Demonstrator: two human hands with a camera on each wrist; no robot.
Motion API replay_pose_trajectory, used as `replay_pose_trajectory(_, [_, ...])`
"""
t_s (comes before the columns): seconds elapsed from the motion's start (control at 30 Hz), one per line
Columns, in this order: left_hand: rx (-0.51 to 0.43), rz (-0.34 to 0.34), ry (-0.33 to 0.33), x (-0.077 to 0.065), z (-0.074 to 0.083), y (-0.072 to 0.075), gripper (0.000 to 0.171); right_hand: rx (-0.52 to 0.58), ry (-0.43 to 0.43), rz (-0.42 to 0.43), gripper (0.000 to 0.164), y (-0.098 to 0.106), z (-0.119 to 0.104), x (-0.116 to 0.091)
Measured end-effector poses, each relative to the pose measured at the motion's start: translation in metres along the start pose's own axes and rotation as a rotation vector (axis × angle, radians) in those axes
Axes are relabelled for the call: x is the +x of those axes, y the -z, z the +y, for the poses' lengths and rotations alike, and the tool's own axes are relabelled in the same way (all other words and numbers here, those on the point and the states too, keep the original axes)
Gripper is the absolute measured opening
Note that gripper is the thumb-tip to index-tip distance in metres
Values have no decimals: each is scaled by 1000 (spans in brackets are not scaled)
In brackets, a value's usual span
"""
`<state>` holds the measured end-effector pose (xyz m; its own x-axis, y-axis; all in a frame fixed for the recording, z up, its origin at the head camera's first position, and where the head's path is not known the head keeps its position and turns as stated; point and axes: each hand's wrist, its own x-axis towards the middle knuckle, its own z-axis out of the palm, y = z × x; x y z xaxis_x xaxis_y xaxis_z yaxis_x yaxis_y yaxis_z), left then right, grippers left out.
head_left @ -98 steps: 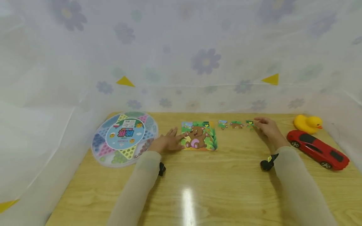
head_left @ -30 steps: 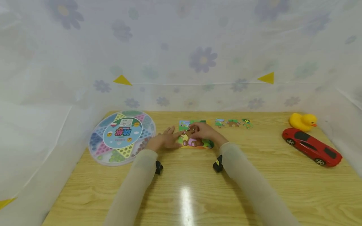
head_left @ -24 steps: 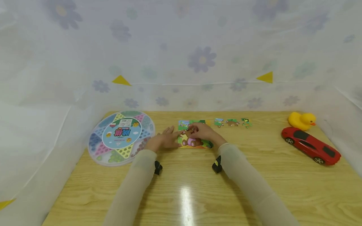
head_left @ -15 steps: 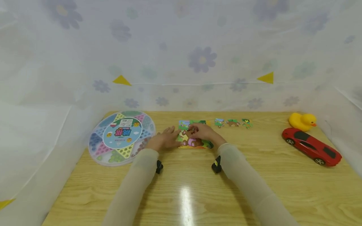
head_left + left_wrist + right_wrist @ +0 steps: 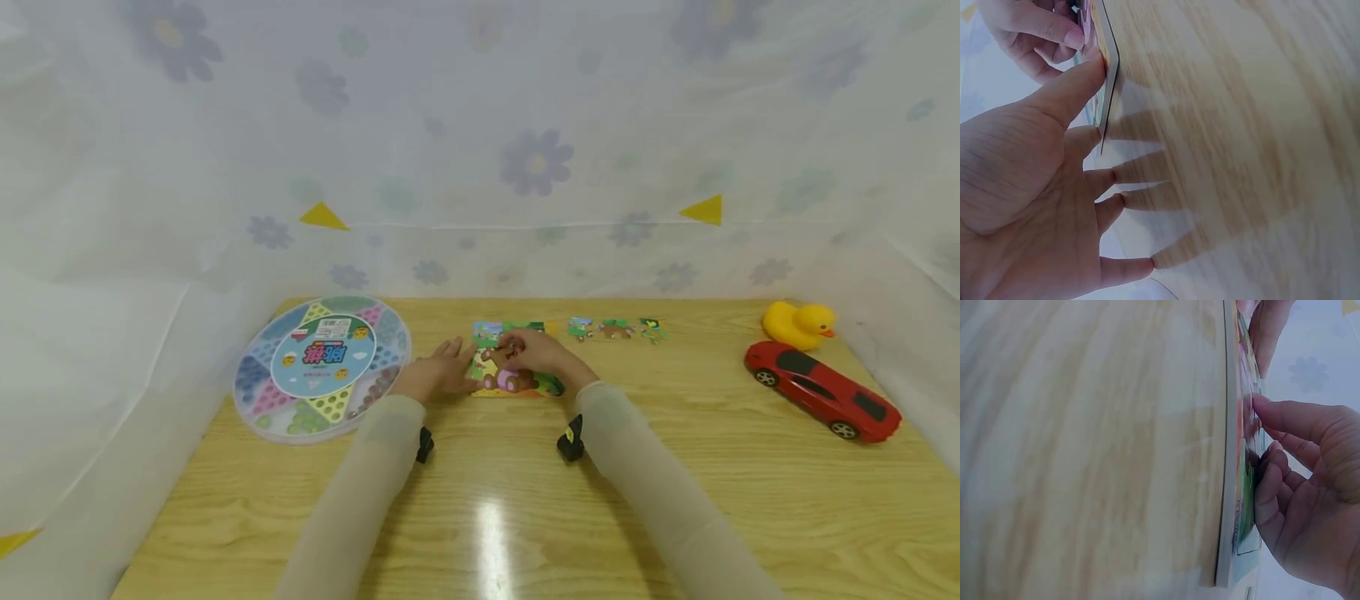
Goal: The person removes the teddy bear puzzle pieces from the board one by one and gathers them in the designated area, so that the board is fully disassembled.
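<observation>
A bear jigsaw puzzle (image 5: 491, 387) lies flat on the table, with the hands partly covering it. My left hand (image 5: 442, 373) rests at its left side, fingers spread. In the left wrist view the left thumb (image 5: 1079, 81) presses the board's edge and the other fingertips touch the table. My right hand (image 5: 543, 354) is over the middle of the puzzle. Its thumb and fingers pinch a brown puzzle piece (image 5: 510, 354) at the bear's head; in the right wrist view the thumb tip (image 5: 1263, 406) is right at the puzzle's surface. Fingers hide much of that piece.
Several loose puzzle pieces (image 5: 615, 330) lie in a row right of the board. A round Chinese checkers box (image 5: 262, 358) is at the left. A yellow rubber duck (image 5: 795, 325) and a red toy car (image 5: 821, 392) stand at the right. A flowered curtain (image 5: 480, 167) hangs behind the table.
My right hand has moved left from the loose pieces onto the puzzle, where its fingers now pinch at the bear's head. The left hand stays beside the board. The row of pieces is unchanged.
</observation>
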<state>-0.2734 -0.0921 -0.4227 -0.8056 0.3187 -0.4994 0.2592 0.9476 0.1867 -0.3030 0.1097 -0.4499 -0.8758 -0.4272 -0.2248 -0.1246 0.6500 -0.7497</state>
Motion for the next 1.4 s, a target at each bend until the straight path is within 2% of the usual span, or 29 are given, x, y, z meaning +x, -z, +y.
replay_pose_trajectory(0.13, [5, 13, -12, -3, -1, 0, 80, 26, 28, 2, 37, 0, 0, -1])
replay_pose_trajectory(0.3, [19, 30, -19, -5, 2, 4, 79, 124, 49, 17, 33, 3, 6, 0])
replay_pose_trajectory(0.5, [11, 1, -9, -4, 3, 5, 79, 203, 33, 36, 30, 1, 12, 1])
replay_pose_trajectory(0.77, [-12, 30, -18, -4, 1, 3, 77, 278, -17, 84, 29, -1, 8, 0])
replay_pose_trajectory(1.0, [-35, 12, -6, -8, 2, 4, 77, 352, -47, 89, 31, -3, 5, 0])
replay_pose_trajectory(1.17, [-35, 7, 0, -9, 3, 4, 77, 378, -50, 107, 31, -4, 8, 2])
replay_pose_trajectory(1.4, [-23, 8, -3, -6, 1, 4, 79, 343, -64, 164, 30, -8, 7, 6])
